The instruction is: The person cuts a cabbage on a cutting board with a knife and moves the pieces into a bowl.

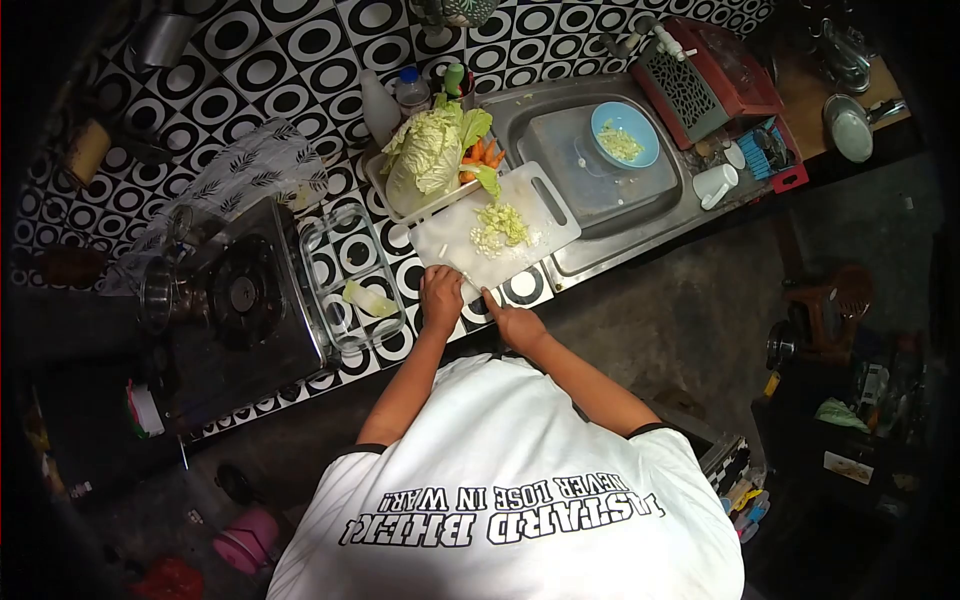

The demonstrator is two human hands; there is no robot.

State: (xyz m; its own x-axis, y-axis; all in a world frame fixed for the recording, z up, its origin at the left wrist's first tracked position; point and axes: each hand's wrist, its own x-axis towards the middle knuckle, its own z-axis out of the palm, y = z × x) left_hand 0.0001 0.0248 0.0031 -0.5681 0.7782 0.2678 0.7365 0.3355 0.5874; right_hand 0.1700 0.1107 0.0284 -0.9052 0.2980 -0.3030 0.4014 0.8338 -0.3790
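At the near edge of the white cutting board (455, 236), my left hand (440, 298) has its fingers curled down on a pale piece of cabbage, mostly covered by the hand. Just to the right, my right hand (518, 326) is closed around a knife, with the index finger stretched forward; only a thin bit of the knife (473, 283) shows between the hands. Chopped cabbage (502, 228) lies heaped on the board. Behind it, a white tray (408, 214) holds a cabbage (424, 155) and carrots (487, 155).
Right of the board, a blue bowl (625, 165) with chopped pieces sits over the steel sink (665, 205). On the left are a glass dish (395, 322) with a pale leaf piece (369, 299) and a gas stove (275, 345). Bottles (378, 105) line the wall.
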